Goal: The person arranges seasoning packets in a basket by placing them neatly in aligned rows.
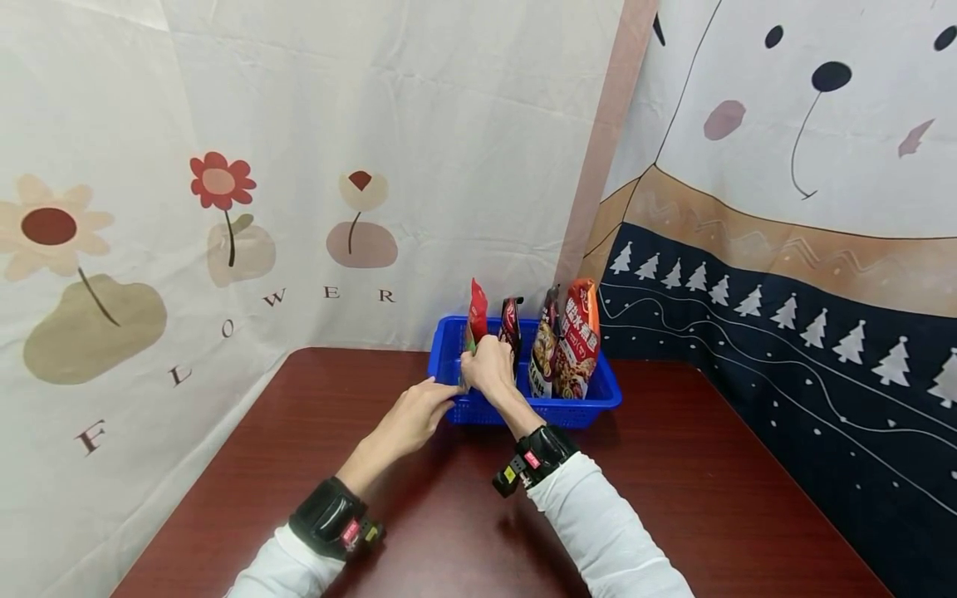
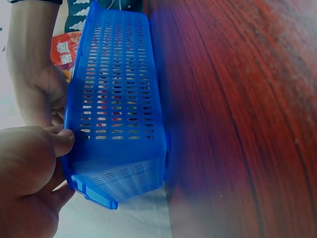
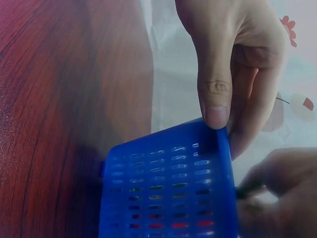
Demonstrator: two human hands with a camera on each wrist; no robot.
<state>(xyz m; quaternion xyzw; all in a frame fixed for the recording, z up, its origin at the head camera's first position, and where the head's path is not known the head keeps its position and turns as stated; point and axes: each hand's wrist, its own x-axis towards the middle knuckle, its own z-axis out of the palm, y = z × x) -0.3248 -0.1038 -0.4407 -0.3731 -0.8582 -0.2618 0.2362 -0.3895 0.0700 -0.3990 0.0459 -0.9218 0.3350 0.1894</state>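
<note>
A blue plastic basket (image 1: 553,411) with slotted walls stands at the back of the table, several food packets upright inside. At its near left corner my left hand (image 1: 419,415) pinches the rim, thumb outside and fingers over the inner side, as the left wrist view shows. My right hand (image 1: 489,365) reaches over the front rim with curled fingers, gripping the lower part of a red and green packet (image 1: 477,309) at the basket's left. The hand hides much of that packet. Right of it stands a narrow dark packet (image 1: 511,322).
Toward the basket's right end lean a dark packet with a food picture (image 1: 543,353) and a larger red-orange bag (image 1: 579,340). The brown wooden table (image 1: 673,482) meets printed cloth hangings (image 1: 463,149) behind and at the right.
</note>
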